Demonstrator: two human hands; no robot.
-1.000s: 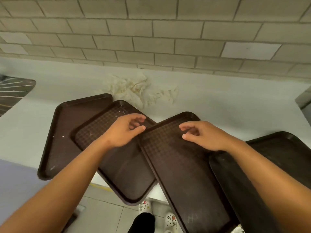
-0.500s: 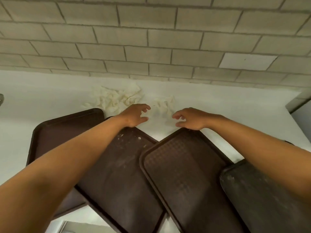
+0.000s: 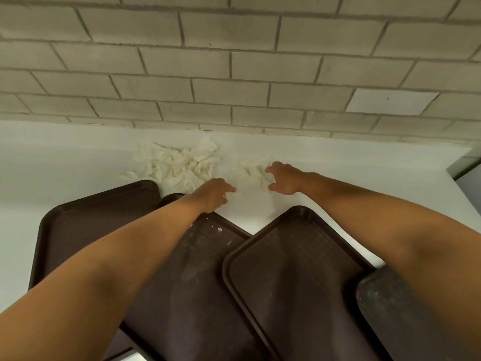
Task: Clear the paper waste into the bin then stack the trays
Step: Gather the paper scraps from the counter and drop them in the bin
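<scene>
Crumpled white paper (image 3: 182, 165) is lying on the table (image 3: 65, 157) behind overlapping brown trays (image 3: 294, 269). Right hand (image 3: 282, 178) is clawing a smaller wad (image 3: 248, 170); left hand (image 3: 216, 194) is hovering loosely curled, grasping nothing.

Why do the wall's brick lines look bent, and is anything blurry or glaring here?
Head view: the wide-angle lens bows the brick wall lines and stretches both forearms near the edges. Lighting is soft and even, with no hard glare; the white counter is so bright that the crumpled paper barely stands out. The left hand and right hand look slightly soft.
</scene>
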